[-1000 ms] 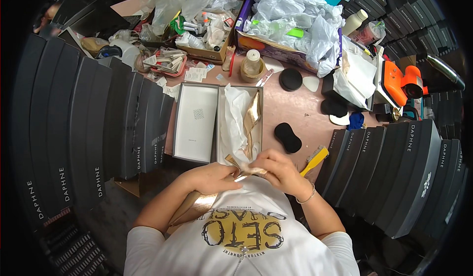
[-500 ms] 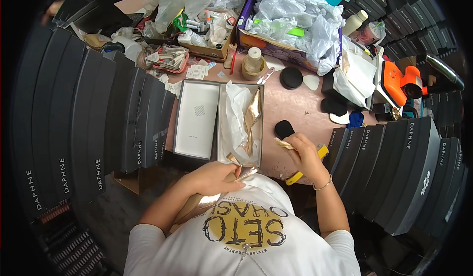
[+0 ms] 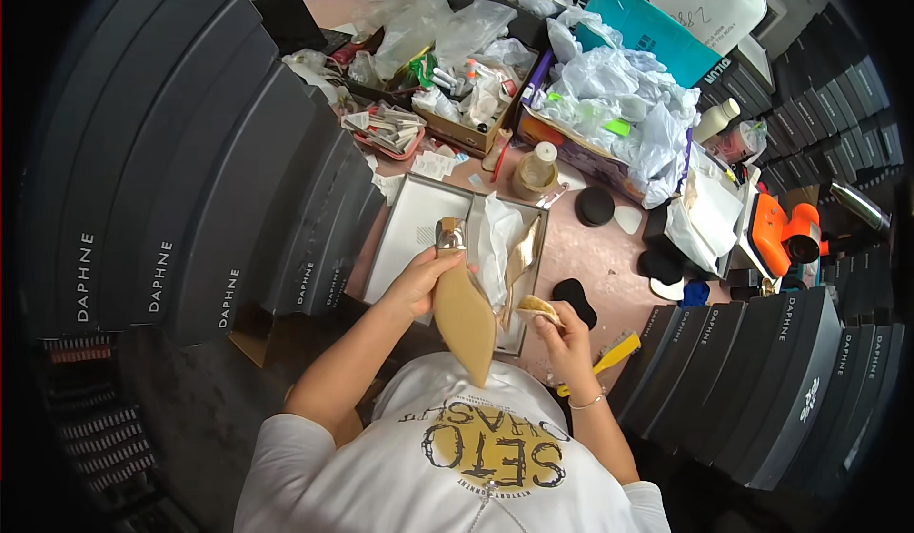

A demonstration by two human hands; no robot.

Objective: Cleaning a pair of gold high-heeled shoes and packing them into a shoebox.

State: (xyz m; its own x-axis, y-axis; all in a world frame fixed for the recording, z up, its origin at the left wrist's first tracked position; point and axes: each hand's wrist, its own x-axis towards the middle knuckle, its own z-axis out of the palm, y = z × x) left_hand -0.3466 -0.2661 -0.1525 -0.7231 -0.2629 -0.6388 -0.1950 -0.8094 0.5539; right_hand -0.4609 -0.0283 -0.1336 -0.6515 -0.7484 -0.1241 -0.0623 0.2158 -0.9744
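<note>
My left hand (image 3: 419, 283) grips a metallic gold shoe (image 3: 465, 324) near its heel, the tan sole turned up and the pointed toe towards my shirt. Between the fingers of my right hand (image 3: 566, 345) is a small cream-coloured pad (image 3: 535, 308), held just right of the shoe and apart from it. Behind them on the table lies an open shoebox (image 3: 541, 286). A second gold shoe (image 3: 520, 259) rests in it beside white tissue paper (image 3: 496, 243). The white-lined lid (image 3: 407, 224) sits to its left, partly hidden by my left hand and the shoe.
Tall stacks of dark shoeboxes flank me on the left (image 3: 190, 152) and right (image 3: 752, 371). Near my right hand lie a black pad (image 3: 574, 302) and a yellow-handled tool (image 3: 617, 353). Farther back are a capped bottle (image 3: 539, 167), a carton of plastic bags (image 3: 619, 95) and an orange device (image 3: 783, 233).
My left hand has raised the shoe from against my shirt and turned its sole up. My right hand has moved left and nearer to me with the pad. The view has shifted.
</note>
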